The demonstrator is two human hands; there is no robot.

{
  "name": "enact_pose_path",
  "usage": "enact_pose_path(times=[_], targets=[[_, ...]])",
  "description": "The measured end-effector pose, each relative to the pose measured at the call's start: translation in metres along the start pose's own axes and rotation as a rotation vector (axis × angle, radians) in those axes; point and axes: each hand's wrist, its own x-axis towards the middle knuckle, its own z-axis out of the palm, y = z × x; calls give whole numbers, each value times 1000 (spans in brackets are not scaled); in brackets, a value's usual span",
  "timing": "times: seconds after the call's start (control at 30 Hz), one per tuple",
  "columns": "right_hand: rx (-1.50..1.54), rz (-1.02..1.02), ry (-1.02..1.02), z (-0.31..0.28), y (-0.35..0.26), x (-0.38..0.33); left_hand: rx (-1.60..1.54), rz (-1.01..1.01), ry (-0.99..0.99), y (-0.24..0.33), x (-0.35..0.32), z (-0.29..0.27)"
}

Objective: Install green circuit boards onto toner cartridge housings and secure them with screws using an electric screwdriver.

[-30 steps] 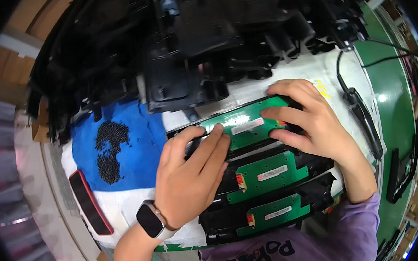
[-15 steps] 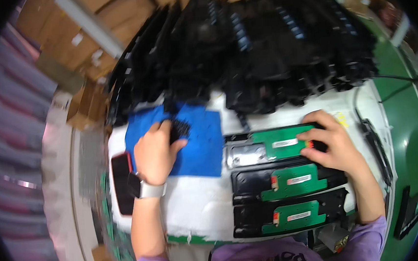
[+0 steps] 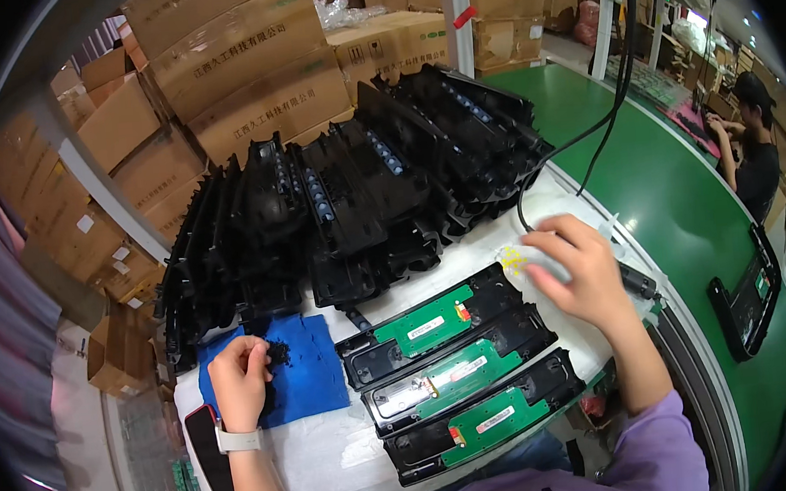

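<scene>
My left hand (image 3: 240, 376) is above the blue cloth (image 3: 308, 395), its thumb and fingertips pressed together. Anything between those fingertips is too small to make out. Beside them lies a pile of small black pieces, possibly screws (image 3: 279, 352). My right hand (image 3: 581, 269) hovers over the table's right side, thumb and fingers apart, with nothing visible in it. Three long black panels with green circuit boards lie in a slanted row between my hands: the far panel (image 3: 498, 291), the middle panel (image 3: 533, 325) and the near panel (image 3: 551, 376). A black handheld tool with a cord (image 3: 637, 282) lies beside my right hand.
Many black plastic housings (image 3: 352, 189) are stacked behind the panels. A red-edged phone (image 3: 208, 458) lies left of the cloth. Black cables (image 3: 587, 129) hang at the right. Another black housing (image 3: 746, 296) rests on the green bench (image 3: 666, 196), where a person (image 3: 755, 148) sits farther off.
My view has swung up and tilted. My right hand has left the far panel's board and lifted off to the right. My left fingers, spread at the black pile before, are now pinched.
</scene>
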Motion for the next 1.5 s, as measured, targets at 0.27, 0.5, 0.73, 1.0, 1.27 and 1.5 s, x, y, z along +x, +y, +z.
enact_pose_path(times=[0.27, 0.5, 0.73, 1.0, 1.27, 1.5], targets=[[-694, 389, -212, -26, 69, -78, -1276, -184, -376, 11, -12, 19], [74, 709, -427, -40, 90, -67, -1257, -206, -571, 14, -27, 39], [1075, 560, -144, -60, 44, -61, -1165, -300, -598, 21, -32, 54], [1761, 207, -45, -13, -67, 69, -1231, -237, -655, 47, -28, 93], [1889, 123, -16, 13, -79, 89, -1209, -280, -637, 47, -49, 93], [2071, -203, -172, 41, -78, 92, -1157, -266, -588, 38, -46, 94]])
